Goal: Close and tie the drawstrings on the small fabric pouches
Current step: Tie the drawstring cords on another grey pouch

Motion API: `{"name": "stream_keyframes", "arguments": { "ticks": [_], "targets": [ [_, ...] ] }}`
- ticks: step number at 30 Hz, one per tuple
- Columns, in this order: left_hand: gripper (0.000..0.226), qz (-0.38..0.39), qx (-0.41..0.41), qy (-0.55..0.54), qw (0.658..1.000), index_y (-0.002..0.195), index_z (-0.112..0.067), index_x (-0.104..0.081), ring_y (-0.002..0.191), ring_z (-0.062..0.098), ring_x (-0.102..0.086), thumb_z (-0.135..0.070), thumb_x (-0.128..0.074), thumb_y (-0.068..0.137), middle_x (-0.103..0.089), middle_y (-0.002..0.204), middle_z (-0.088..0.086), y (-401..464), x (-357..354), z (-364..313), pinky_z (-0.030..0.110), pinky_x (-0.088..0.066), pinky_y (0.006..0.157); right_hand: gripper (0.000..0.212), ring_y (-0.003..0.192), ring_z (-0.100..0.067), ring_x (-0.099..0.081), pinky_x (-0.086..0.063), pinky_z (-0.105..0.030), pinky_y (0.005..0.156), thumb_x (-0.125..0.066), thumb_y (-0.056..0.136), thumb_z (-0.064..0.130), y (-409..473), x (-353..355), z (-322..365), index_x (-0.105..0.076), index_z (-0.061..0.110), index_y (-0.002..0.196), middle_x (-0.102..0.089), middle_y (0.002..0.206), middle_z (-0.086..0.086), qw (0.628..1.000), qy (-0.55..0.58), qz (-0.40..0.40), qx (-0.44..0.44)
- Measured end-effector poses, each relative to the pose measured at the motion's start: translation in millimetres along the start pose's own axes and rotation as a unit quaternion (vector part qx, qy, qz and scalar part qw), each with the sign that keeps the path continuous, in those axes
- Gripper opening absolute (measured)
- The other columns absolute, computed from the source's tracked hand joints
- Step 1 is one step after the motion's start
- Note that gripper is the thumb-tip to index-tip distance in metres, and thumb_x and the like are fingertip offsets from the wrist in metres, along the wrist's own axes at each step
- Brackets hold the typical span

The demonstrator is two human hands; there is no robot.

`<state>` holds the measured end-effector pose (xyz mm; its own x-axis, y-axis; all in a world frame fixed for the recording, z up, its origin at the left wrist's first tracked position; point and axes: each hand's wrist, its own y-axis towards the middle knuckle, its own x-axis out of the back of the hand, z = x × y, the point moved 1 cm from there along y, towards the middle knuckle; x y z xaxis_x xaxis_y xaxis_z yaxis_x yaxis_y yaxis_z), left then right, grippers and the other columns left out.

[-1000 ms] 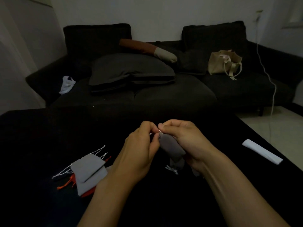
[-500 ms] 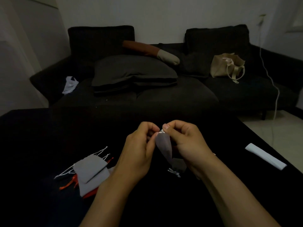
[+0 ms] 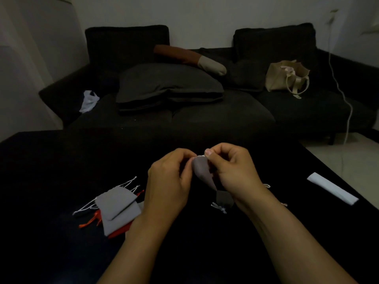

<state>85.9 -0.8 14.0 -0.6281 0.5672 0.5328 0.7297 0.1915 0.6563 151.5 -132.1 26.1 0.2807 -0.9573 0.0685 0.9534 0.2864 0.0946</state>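
Observation:
A small grey pouch (image 3: 202, 171) hangs between my hands above the black table (image 3: 61, 160), its gathered mouth upward. My left hand (image 3: 170, 181) and my right hand (image 3: 231, 171) both pinch its white drawstring at the top. Below my right wrist lies a dark pouch (image 3: 224, 198) with a tied pale cord (image 3: 219, 208). To the left, two flat grey pouches (image 3: 119, 206) with loose white strings (image 3: 86, 209) are stacked over a red-orange pouch (image 3: 119, 230).
A folded white strip (image 3: 332, 188) lies near the table's right edge. Beyond the table stands a dark sofa (image 3: 205, 117) with a grey cushion (image 3: 168, 85), a beige tote bag (image 3: 287, 77) and a white plastic bag (image 3: 89, 100). A white cable (image 3: 346, 103) hangs at right.
My hands have stayed together at the pouch mouth. The grey pouch has turned more upright and hangs narrower between them.

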Motion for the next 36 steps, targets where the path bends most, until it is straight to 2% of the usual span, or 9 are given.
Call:
{"name": "stream_keyframes", "arguments": {
  "ticks": [4,7,12,17,21,23,27,32,36],
  "targets": [
    [0.021,0.008,0.018,-0.032,0.999,0.098,-0.03,-0.065,0.087,-0.007,-0.062,-0.011,-0.064,0.091,-0.064,0.087,-0.02,1,-1,8,0.005,-0.046,0.074,0.026,0.085,-0.017,-0.069,-0.056,-0.029,0.068,-0.055,0.098,0.032,2,0,-3,-0.072,0.013,0.093,-0.073,0.09,-0.006,0.995,-0.007,0.062,-0.077],
    [0.019,0.016,0.026,-0.05,0.998,0.096,-0.03,-0.066,0.084,-0.007,-0.063,-0.011,-0.064,0.091,-0.066,0.086,-0.018,-1,-2,14,0.005,-0.045,0.071,0.038,0.077,-0.014,-0.068,-0.053,-0.028,0.062,-0.052,0.096,0.046,-1,0,-6,-0.07,0.015,0.107,-0.073,0.092,-0.002,0.97,0.006,0.181,-0.161],
    [0.014,0.063,0.071,-0.045,0.994,0.099,-0.022,-0.071,0.089,-0.004,-0.065,-0.011,-0.065,0.091,-0.069,0.091,-0.015,0,7,32,0.009,-0.048,0.079,0.023,0.061,-0.01,-0.061,-0.047,-0.021,0.053,-0.071,0.088,0.023,4,-2,-22,-0.07,0.004,0.101,-0.068,0.075,-0.005,0.973,0.018,0.17,-0.156],
    [0.028,0.209,0.203,0.108,0.951,0.118,-0.022,-0.066,0.104,0.011,-0.064,-0.026,-0.067,0.091,-0.069,0.111,-0.004,-12,28,70,0.033,-0.052,0.094,0.014,0.079,-0.018,-0.066,-0.058,-0.037,0.077,-0.076,0.083,0.023,15,-12,-64,-0.066,0.015,0.089,-0.069,0.086,-0.005,0.941,-0.29,0.124,-0.124],
    [0.053,0.235,0.258,0.239,0.906,0.128,-0.026,-0.058,0.114,0.022,-0.058,-0.041,-0.075,0.08,-0.063,0.121,0.0,-24,47,93,0.039,-0.051,0.093,0.03,0.102,-0.02,-0.061,-0.051,-0.034,0.083,-0.072,0.084,0.033,6,-27,-51,-0.061,0.022,0.109,-0.058,0.112,0.0,0.875,-0.481,0.057,0.006],
    [0.079,0.265,0.288,0.271,0.879,0.139,-0.029,-0.046,0.124,0.029,-0.047,-0.054,-0.077,0.071,-0.051,0.134,0.001,-31,55,103,0.045,-0.046,0.1,0.035,0.098,-0.015,-0.062,-0.052,-0.029,0.08,-0.075,0.082,0.036,-1,-47,-44,-0.062,0.024,0.112,-0.06,0.106,0.005,0.891,-0.441,0.096,0.044],
    [0.11,0.332,0.355,0.253,0.837,0.146,-0.03,-0.032,0.135,0.033,-0.035,-0.069,-0.078,0.055,-0.035,0.148,0.0,-44,63,119,0.051,-0.041,0.106,0.053,0.095,-0.015,-0.064,-0.053,-0.028,0.081,-0.079,0.077,0.036,-12,-93,-62,-0.056,0.024,0.123,-0.066,0.105,0.001,0.889,-0.383,0.247,-0.028],
    [0.102,0.346,0.344,0.224,0.844,0.144,-0.021,-0.035,0.132,0.025,-0.041,-0.05,-0.086,0.061,-0.037,0.147,0.002,-54,73,129,0.043,-0.042,0.107,0.053,0.106,-0.023,-0.061,-0.052,-0.037,0.088,-0.072,0.08,0.039,-13,-121,-70,-0.051,0.027,0.127,-0.061,0.117,-0.001,0.89,-0.404,0.21,-0.023],
    [0.081,0.331,0.311,0.218,0.864,0.14,-0.015,-0.043,0.124,0.023,-0.05,-0.043,-0.081,0.073,-0.047,0.141,0.006,-61,87,142,0.033,-0.043,0.102,0.026,0.085,-0.011,-0.063,-0.054,-0.031,0.079,-0.081,0.073,0.028,-16,-154,-74,-0.064,0.026,0.093,-0.066,0.091,0.006,0.914,-0.34,0.22,-0.017]
  ]
}}
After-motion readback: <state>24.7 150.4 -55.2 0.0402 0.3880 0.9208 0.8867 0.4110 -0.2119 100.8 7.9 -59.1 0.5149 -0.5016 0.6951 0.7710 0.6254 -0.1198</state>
